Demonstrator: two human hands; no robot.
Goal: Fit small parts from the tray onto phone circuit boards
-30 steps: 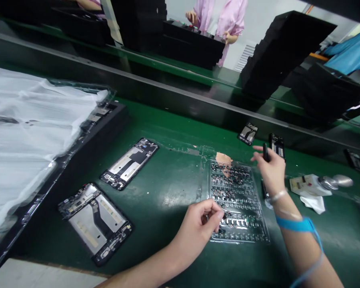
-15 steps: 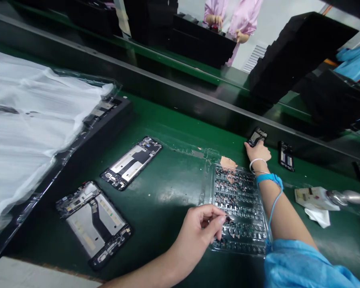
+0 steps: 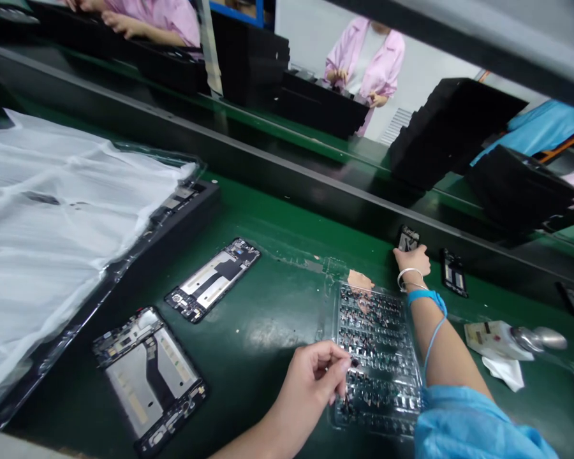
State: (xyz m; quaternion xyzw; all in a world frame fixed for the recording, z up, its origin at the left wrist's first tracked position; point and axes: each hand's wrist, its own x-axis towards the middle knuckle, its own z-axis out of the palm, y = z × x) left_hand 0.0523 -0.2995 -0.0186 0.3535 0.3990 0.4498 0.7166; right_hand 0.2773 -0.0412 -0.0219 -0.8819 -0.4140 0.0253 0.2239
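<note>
My left hand pinches a small dark part between thumb and forefinger, just over a clear blister tray packed with several small dark components. My right hand, with a blue wrist strap and a bangle, rests beyond the tray. Its fingers touch the near end of a small phone frame. How they bear on it is hidden. A blue sleeve covers my right forearm. Two larger phone frames lie on the green mat to the left.
A white plastic sheet covers a black tray at left. Right of my hand lie another phone frame, a white dispenser and a wipe. Black stacked trays and a pink-coated co-worker stand beyond the raised rail.
My right hand has moved from holding a small dark item near the frames to the small phone frame, and a blue sleeve has come into view. My left hand stays over the tray.
</note>
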